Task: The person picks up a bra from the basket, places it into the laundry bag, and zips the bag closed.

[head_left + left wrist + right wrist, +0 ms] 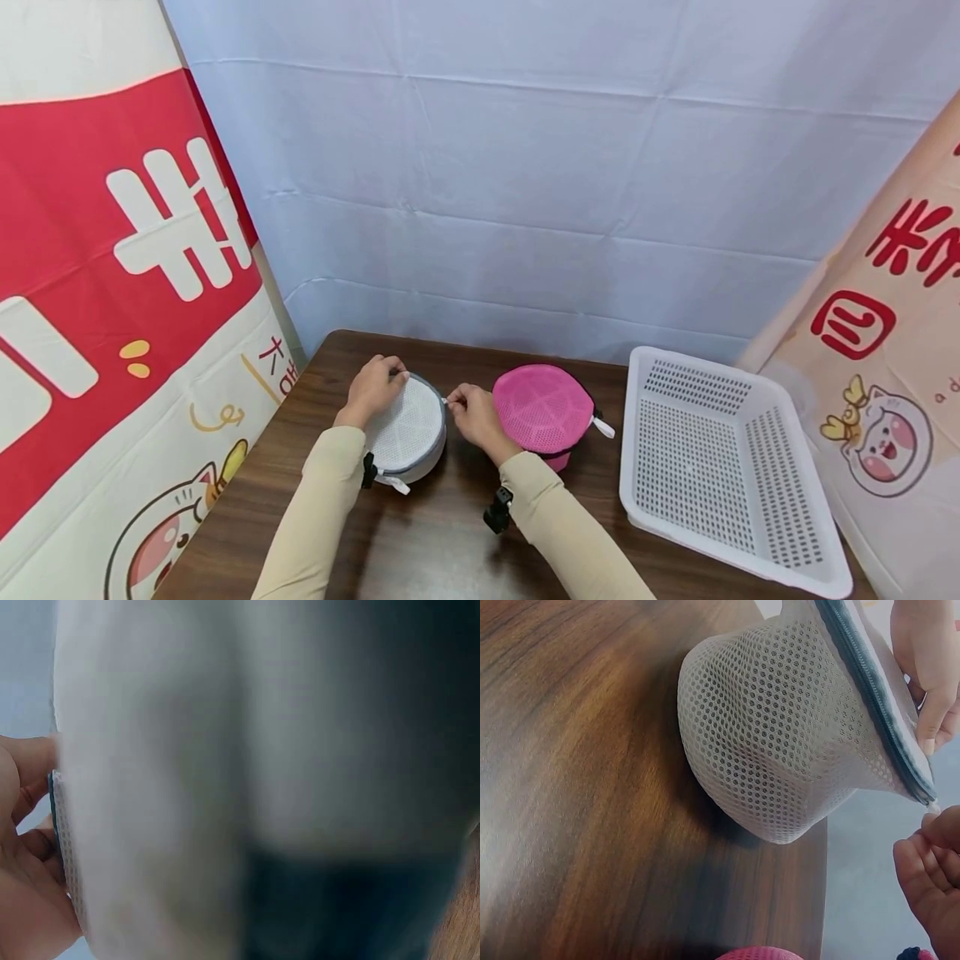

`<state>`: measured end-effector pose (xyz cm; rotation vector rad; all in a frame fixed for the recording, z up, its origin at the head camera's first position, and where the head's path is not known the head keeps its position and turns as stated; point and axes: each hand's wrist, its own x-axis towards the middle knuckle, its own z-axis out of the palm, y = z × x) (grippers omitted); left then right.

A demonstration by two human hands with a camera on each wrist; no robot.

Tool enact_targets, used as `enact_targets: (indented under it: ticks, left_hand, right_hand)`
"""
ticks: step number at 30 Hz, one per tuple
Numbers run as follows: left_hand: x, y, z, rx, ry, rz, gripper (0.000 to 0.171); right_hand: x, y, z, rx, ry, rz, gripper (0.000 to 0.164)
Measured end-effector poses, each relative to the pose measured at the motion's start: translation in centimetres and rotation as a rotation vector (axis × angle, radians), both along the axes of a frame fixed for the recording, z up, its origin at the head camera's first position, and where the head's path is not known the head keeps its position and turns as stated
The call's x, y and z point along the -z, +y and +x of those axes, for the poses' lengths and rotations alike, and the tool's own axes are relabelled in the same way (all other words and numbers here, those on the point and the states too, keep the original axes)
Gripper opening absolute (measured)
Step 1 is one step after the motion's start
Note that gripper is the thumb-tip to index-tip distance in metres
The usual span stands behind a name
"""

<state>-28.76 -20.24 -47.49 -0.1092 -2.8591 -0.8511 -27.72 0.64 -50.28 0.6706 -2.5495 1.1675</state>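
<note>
A round white mesh laundry bag (405,425) with a grey-blue zipper (870,690) round its top stands on the left of the table. My left hand (377,385) grips its far left rim, fingers and thumb at the edge; the bag's blurred side hides much of the left wrist view. At the right side of the rim my right hand (474,414) pinches the zipper's small white pull (933,807). A white fabric loop (393,482) hangs at the bag's front. Just right of my right hand stands a pink mesh laundry bag (543,408), partly hidden by that forearm.
A large white plastic basket (693,450) with slotted walls occupies the table's right side. The dark wooden table (435,542) ends at a pale blue cloth backdrop (487,167). Printed cloths (75,250) hang at both sides.
</note>
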Motion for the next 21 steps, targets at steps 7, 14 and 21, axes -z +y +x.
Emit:
enact_targets:
  ticks: [7, 14, 21]
  left_hand:
    - [-0.09, -0.32, 0.28, -0.016, -0.007, 0.034, 0.011]
    - [0.34, -0.63, 0.53, -0.074, -0.040, 0.160, 0.010]
    - [0.60, -0.82, 0.92, -0.091, -0.085, 0.315, 0.014]
  right_hand:
    - [0.03, -0.01, 0.23, -0.018, 0.002, 0.007, 0.010]
    - [0.54, 0.07, 0.62, -0.006, 0.044, -0.019, 0.011]
    - [0.37, 0.17, 0.54, -0.020, 0.075, -0.029, 0.010]
